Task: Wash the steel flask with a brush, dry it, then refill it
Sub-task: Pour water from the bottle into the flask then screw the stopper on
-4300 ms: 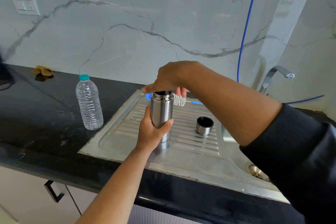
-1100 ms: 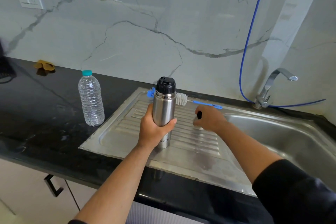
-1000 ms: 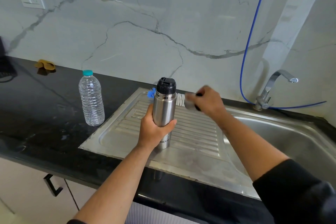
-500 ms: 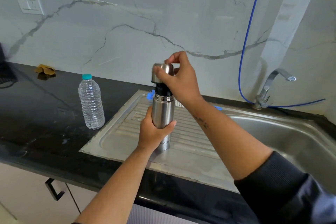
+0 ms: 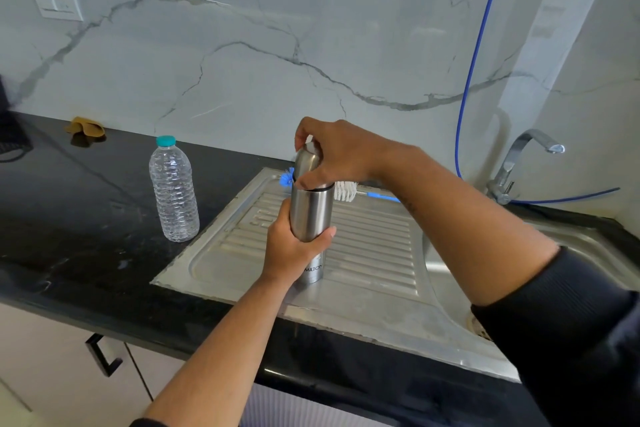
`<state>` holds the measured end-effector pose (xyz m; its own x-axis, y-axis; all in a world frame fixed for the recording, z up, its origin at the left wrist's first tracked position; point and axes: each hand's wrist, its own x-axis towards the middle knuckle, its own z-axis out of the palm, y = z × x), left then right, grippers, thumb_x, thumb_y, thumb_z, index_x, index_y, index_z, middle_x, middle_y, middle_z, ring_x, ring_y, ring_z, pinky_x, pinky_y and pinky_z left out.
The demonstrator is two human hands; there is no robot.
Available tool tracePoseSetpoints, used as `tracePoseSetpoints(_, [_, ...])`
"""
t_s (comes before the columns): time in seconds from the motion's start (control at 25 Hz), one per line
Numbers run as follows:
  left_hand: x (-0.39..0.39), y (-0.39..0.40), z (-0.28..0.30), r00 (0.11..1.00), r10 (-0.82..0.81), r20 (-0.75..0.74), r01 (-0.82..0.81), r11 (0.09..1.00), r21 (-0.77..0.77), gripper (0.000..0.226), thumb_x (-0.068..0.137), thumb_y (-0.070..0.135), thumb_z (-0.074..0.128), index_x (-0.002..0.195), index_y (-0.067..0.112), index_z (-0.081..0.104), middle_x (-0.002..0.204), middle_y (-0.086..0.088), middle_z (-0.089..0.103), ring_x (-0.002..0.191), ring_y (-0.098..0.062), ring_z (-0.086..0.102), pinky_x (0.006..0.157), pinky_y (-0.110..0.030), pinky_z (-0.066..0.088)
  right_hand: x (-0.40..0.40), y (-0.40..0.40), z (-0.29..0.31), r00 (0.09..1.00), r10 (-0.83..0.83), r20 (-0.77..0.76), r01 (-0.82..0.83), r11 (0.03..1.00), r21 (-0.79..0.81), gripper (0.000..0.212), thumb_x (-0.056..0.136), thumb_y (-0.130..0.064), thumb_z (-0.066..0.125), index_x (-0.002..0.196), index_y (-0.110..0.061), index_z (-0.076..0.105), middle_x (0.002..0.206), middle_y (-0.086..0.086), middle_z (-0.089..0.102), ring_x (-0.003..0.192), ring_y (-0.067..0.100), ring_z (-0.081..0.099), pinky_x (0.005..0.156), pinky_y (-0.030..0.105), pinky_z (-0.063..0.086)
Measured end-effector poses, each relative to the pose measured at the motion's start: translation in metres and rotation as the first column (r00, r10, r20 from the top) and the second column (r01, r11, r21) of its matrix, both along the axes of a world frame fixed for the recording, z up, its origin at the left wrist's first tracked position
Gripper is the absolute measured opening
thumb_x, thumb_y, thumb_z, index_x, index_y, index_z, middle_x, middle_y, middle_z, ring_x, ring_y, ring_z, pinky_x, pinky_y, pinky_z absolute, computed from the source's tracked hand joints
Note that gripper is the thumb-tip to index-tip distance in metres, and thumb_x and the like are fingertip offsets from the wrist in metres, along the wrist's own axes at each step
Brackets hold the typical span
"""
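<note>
Surface: steel drainboard (image 5: 374, 253).
Flask (image 5: 310, 215): upright, long axis vertical, mouth up.
Left hand (image 5: 294, 246): grips flask body.
Right hand (image 5: 341, 152): grips steel cap (image 5: 306, 163) atop.

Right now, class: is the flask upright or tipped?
Upright. The flask stands on the drainboard, held by the left hand; the right hand grips its cap.

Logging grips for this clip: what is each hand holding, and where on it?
Left hand grips the flask around its middle. Right hand holds the steel cap by its sides, on the flask's top.
</note>
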<state>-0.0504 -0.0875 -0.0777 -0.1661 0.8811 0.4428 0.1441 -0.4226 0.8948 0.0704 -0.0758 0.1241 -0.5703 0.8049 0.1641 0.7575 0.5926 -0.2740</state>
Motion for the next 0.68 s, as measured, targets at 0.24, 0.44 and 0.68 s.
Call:
tracePoseSetpoints(0.24, [0.001, -0.002, 0.002, 1.000, -0.005, 0.010, 0.005, 1.000, -0.011, 0.058, 0.075, 0.022, 0.091, 0.118, 0.038, 0.055, 0.099, 0.007, 0.069, 0.088, -0.006, 0.070, 0.069, -0.019, 0.059, -0.032, -0.005, 0.006, 0.908, -0.229, 0.352, 0.187, 0.971, 0.149, 0.043, 0.093, -0.058, 0.060, 0.098, -0.015, 0.056, 0.085, 0.003, 0.058, 0.059, 0.014, 0.053, 0.052, 0.027, 0.035])
tracePoseSetpoints(0.44, [0.000, 0.000, 0.000, 1.000, -0.003, 0.006, 0.003, 1.000, -0.018, 0.059, 0.075, 0.023, 0.092, 0.121, 0.033, 0.056, 0.097, 0.007, 0.070, 0.086, -0.008, 0.071, 0.070, -0.026, 0.062, -0.026, -0.012, 0.029, 0.923, -0.107, 0.370, 0.136, 0.989, -0.054, 0.043, 0.085, -0.040, 0.075, 0.120, -0.020, 0.059, 0.098, 0.001, 0.065, 0.064, 0.013, 0.066, 0.053, 0.024, 0.044])
tracePoseSetpoints(0.68, [0.001, -0.002, 0.003, 1.000, -0.010, 0.015, 0.011, 1.000, -0.020, 0.059, 0.075, 0.020, 0.091, 0.120, 0.034, 0.055, 0.098, 0.007, 0.070, 0.086, -0.004, 0.070, 0.067, -0.017, 0.058, -0.031, -0.011, 0.013, 0.882, -0.204, 0.425, 0.175, 0.979, 0.106, 0.042, 0.095, -0.058, 0.057, 0.096, -0.016, 0.054, 0.084, 0.001, 0.057, 0.063, 0.014, 0.055, 0.055, 0.028, 0.038])
